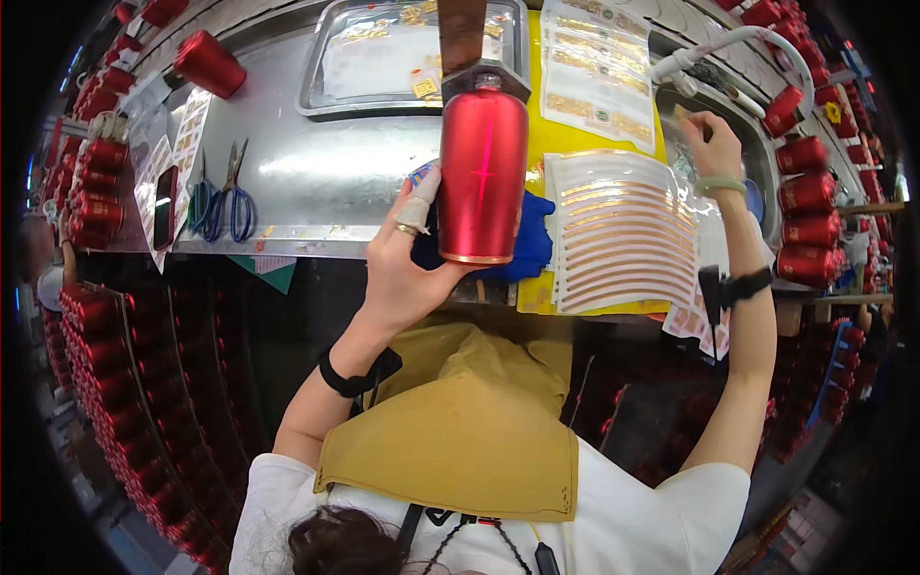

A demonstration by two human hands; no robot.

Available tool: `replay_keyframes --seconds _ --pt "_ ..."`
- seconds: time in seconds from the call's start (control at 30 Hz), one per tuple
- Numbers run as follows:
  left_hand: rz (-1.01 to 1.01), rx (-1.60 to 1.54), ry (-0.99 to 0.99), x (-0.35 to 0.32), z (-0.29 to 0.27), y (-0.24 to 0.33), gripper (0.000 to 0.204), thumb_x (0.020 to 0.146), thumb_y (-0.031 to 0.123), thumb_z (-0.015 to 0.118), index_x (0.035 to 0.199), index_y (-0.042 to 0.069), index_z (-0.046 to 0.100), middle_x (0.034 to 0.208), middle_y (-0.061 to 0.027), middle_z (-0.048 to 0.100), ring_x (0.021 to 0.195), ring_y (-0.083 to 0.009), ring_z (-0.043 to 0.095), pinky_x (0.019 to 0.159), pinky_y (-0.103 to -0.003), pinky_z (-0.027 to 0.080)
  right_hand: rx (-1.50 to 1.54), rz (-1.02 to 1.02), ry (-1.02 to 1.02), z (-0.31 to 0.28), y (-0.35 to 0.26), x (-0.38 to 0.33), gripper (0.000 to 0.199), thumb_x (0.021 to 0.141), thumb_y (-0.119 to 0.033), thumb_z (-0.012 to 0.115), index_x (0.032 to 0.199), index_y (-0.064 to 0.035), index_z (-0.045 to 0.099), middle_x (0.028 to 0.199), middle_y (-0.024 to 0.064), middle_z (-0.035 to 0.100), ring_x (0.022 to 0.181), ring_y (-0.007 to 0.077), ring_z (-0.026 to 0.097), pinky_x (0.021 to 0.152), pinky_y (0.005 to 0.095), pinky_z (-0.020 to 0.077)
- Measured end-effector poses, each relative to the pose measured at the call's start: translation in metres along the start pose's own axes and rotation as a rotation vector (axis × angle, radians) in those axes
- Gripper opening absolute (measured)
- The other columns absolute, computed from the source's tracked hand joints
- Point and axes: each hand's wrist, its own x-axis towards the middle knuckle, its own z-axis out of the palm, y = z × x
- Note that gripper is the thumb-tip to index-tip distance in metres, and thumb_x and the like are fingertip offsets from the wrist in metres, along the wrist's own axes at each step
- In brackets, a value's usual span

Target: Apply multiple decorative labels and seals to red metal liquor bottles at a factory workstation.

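Observation:
My left hand [398, 278] is wrapped round the lower left side of a glossy red metal bottle [484, 177]. White tape covers one of its fingers, and a ring sits on another. The bottle has a thin gold line round its base and lies over a dark blue cloth [534, 235]. Farther right, my right hand [714, 149] is raised over a metal sink [757, 134], with thumb and fingers pinched together. A small yellowish bit shows at its fingertips, too small to name. Below that hand lies a white sheet of curved gold strips [623, 230].
A metal tray [311, 72] of water with gold decals stands at the back. Another decal sheet [599, 72] lies on a yellow mat [534, 172]. Scissors [230, 201], a phone [165, 206] and a red bottle [209, 64] are at left. Stacked red bottles [125, 383] line both sides; a white faucet [757, 38] arches at right.

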Motion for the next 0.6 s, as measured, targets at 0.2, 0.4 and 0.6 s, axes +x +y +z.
replay_keyframes --seconds 0.2,0.4,0.6 --pt "0.003 -0.09 0.037 -0.007 0.004 -0.009 0.096 0.065 0.02 0.096 0.148 0.002 0.051 0.144 -0.0218 0.057 0.132 -0.0392 0.057 0.112 -0.044 0.046 0.642 -0.058 -0.373 -0.02 -0.213 -0.089 0.017 0.089 -0.017 0.077 0.096 -0.0023 0.073 0.073 -0.0031 0.049 0.066 0.0076 0.041 0.06 0.0257 0.0359" --pt "-0.02 -0.18 -0.15 0.018 -0.015 0.005 0.1 0.072 0.019 0.093 0.154 -0.001 0.039 0.154 -0.0177 0.044 0.143 -0.0281 0.045 0.117 -0.042 0.038 0.728 -0.045 -0.342 0.019 -0.243 -0.094 0.02 0.086 -0.016 0.077 0.094 0.0018 0.073 0.081 0.008 0.068 0.072 0.0141 0.058 0.069 0.0298 0.0482" --pt "-0.472 -0.822 -0.122 0.047 0.001 0.004 0.08 0.088 0.017 0.082 0.149 -0.008 0.037 0.136 -0.018 0.058 0.124 -0.0222 0.06 0.108 -0.036 0.048 0.676 -0.107 -0.24 0.024 -0.246 -0.095 0.022 0.086 -0.013 0.078 0.103 -0.0001 0.071 0.078 0.0035 0.062 0.07 0.0115 0.055 0.068 0.0274 0.0471"
